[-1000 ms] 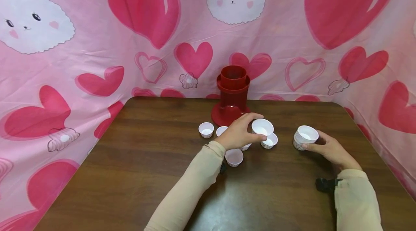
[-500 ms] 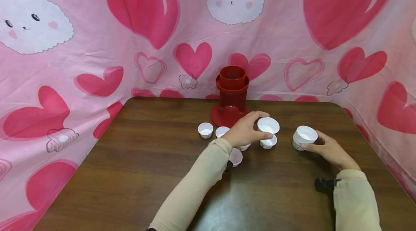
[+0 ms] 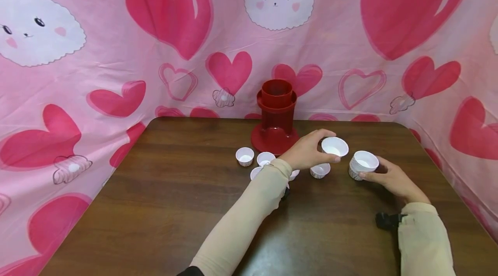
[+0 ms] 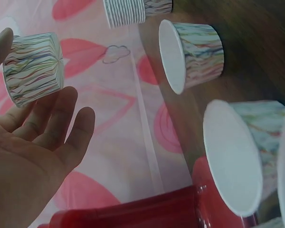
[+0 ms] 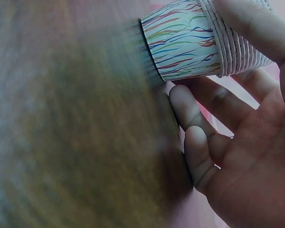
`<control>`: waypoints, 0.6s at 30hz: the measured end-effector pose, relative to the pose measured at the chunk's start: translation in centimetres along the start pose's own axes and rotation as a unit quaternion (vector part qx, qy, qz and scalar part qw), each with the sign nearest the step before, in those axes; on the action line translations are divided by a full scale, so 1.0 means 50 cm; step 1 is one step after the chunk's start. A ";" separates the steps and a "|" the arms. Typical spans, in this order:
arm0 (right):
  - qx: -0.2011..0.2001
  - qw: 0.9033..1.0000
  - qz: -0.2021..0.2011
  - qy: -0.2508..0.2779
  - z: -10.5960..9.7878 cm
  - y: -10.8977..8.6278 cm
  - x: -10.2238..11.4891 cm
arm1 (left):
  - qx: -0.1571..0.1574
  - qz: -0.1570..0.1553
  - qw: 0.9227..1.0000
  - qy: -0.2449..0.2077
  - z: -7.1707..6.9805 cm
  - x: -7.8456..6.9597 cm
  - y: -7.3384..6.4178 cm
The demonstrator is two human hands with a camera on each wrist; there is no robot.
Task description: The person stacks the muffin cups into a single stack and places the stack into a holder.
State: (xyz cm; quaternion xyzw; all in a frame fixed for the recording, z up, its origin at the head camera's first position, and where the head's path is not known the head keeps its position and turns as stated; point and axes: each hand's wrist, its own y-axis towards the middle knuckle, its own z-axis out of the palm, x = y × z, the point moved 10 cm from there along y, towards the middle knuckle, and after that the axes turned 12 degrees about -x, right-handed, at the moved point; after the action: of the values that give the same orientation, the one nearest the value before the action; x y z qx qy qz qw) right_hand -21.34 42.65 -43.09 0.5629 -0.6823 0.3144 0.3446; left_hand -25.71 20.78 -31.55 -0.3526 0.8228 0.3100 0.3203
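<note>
My left hand (image 3: 305, 153) holds a small paper baking cup (image 3: 334, 147) by its side, thumb on one side and fingers on the other, off the table. In the left wrist view that cup (image 4: 34, 69) shows a white body with wavy coloured lines. Just to its right, apart from it, stands a stack of nested baking cups (image 3: 362, 164). My right hand (image 3: 397, 179) grips this stack. Seen from the right wrist, several rims of the stack (image 5: 190, 42) lie close together under the thumb, and the stack's base is against the table.
Several single baking cups stand about the left forearm, among them a left one (image 3: 244, 157) and a right one (image 3: 320, 171); the sleeve partly hides others. A red cylindrical stand (image 3: 277, 114) with a round base is behind them, near the heart-patterned cloth (image 3: 229, 71) at the table's back edge.
My left hand has moved right with the baking cup, away from above the single cups and close to the stack. The right hand and its stack have stayed in place.
</note>
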 end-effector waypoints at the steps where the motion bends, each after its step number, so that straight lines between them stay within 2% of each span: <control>1: -0.001 1.000 0.002 0.004 -0.001 0.000 -0.002 | 0.003 0.001 1.000 -0.001 0.006 -0.002 0.004; 11: -0.001 1.000 -0.003 0.012 0.000 0.000 0.000 | 0.012 -0.008 1.000 0.006 0.039 0.003 0.024; 18: 0.001 1.000 -0.026 0.004 -0.004 -0.004 0.013 | 0.019 0.022 1.000 0.002 0.061 -0.020 0.048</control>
State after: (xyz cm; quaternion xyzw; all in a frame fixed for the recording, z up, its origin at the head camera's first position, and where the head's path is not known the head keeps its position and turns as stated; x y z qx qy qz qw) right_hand -21.19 42.45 -42.44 0.5795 -0.6656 0.3085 0.3551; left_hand -26.10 24.76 -31.97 -0.3292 0.8365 0.3006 0.3185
